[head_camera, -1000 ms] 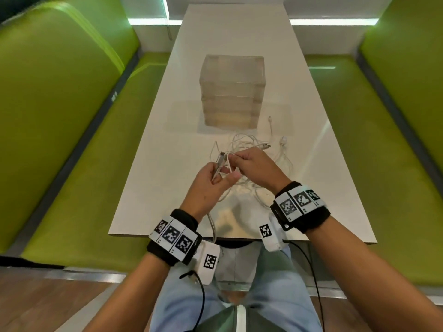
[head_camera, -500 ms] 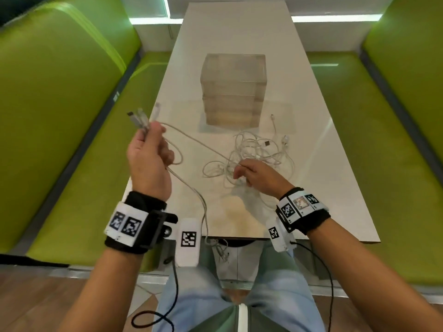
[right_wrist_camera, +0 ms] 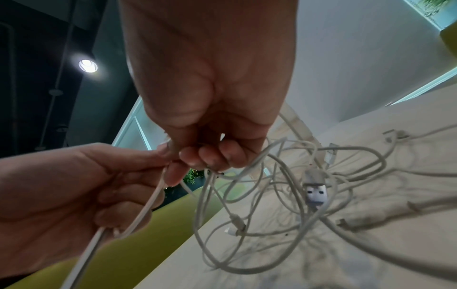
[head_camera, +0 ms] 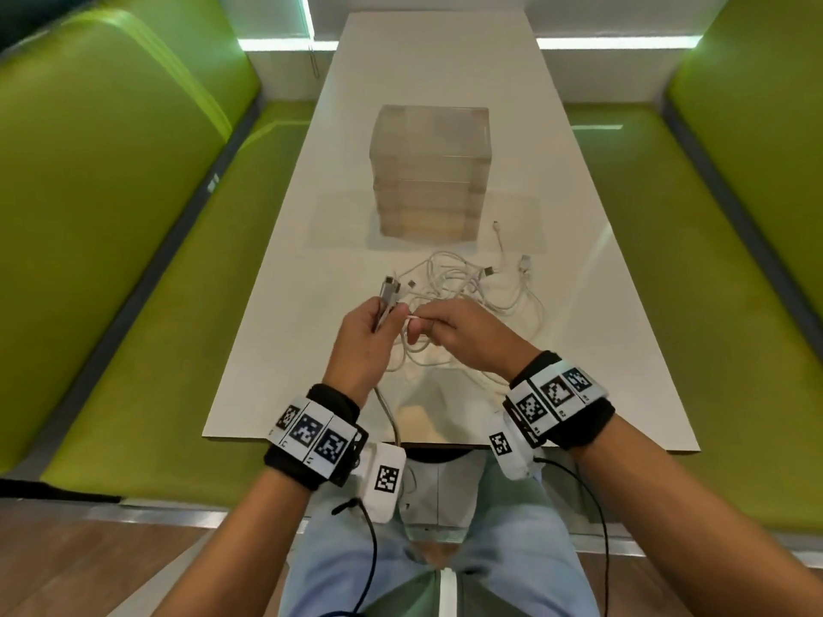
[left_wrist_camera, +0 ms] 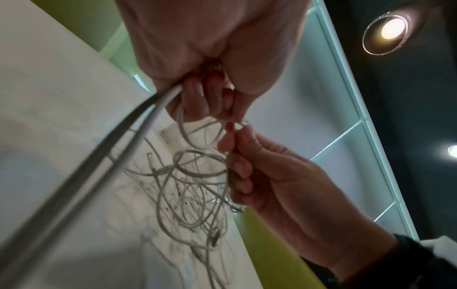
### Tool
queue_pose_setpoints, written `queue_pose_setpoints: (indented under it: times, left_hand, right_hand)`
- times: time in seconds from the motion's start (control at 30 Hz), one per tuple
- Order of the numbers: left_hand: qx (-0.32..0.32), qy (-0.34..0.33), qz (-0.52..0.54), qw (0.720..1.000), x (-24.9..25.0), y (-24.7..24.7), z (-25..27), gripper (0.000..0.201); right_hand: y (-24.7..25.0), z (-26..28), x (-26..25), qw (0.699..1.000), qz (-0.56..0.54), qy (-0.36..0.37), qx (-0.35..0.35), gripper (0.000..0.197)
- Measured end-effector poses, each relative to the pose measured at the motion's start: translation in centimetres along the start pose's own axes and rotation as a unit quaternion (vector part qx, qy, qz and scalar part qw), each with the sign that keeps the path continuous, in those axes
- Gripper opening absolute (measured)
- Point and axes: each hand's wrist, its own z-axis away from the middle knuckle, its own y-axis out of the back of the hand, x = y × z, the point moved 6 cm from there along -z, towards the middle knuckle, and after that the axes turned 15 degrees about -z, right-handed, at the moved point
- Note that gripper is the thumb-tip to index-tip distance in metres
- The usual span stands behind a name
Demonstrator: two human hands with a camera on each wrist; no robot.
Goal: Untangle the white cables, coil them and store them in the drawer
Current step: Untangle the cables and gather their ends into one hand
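Plugs (head_camera: 388, 290) stay gripped in my left hand (head_camera: 363, 345) as anchor, so my right hand (head_camera: 463, 334) can pinch a cable (head_camera: 412, 318) free of the tangle (head_camera: 472, 285).

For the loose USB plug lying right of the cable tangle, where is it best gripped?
Probably by the USB plug body's two long sides, coming from above on the right. It lies flat on the table, clear of the tangle, so no loops block that approach.

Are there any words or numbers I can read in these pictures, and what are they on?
No readable words or numbers anywhere.
The black-and-white square marker tags on the black wristbands show only patterns; tiny marks beneath them are too small to read.
The clear plastic drawer box and tangled white cables show no print.
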Motion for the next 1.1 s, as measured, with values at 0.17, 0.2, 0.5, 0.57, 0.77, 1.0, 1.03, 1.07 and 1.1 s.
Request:
queue_pose_setpoints:
  times: [0.17, 0.2, 0.5, 0.57, 0.77, 1.0, 1.03, 1.07, 1.1]
  left_hand:
    - [-0.069, -0.07, -0.114, 0.989, 0.3, 0.5, -0.2, 0.025]
    - [-0.057, -0.08, -0.132, 0.986, 0.6, 0.7, -0.1, 0.025]
    - [0.089, -0.082, -0.044, 0.992, 4.2, 7.7, 0.2, 0.024]
    - [0.043, -0.077, -0.078, 0.993, 3.9, 7.6, -0.1, 0.025]
    - [-0.075, -0.072, -0.098, 0.99, 3.1, 4.0, 0.9, 0.021]
    - [-0.229, -0.039, -0.038, 0.972, 2.5, 1.8, 2.2, 0.02]
    - [-0.251, -0.042, -0.035, 0.966, 2.4, 1.6, 2.5, 0.023]
    - [-0.259, -0.043, -0.029, 0.964, 2.3, 1.5, 2.6, 0.026]
    - [-0.252, -0.041, -0.015, 0.967, 2.3, 1.5, 2.5, 0.029]
  right_hand:
    - [0.9, 0.0, 0.4, 1.0, -0.021, -0.016, 0.004, 0.02]
    - [0.9, -0.2, 0.5, 0.999, -0.028, -0.015, 0.006, 0.018]
    - [4.3, -1.0, 4.1, 0.99, -0.052, -0.066, 0.11, 0.015]
    - [4.0, -0.3, 3.0, 0.992, -0.067, -0.058, 0.091, 0.011]
    - [1.7, 1.1, -1.2, 0.986, -0.165, -0.021, 0.026, 0.031]
    - [0.6, 2.1, -2.0, 0.971, -0.237, -0.004, -0.009, 0.052]
    - [0.4, 2.2, -2.1, 0.975, -0.223, -0.002, -0.02, 0.05]
    - [0.3, 2.2, -2.2, 0.979, -0.201, 0.003, -0.023, 0.042]
    - [0.3, 2.3, -2.2, 0.983, -0.182, 0.005, -0.012, 0.033]
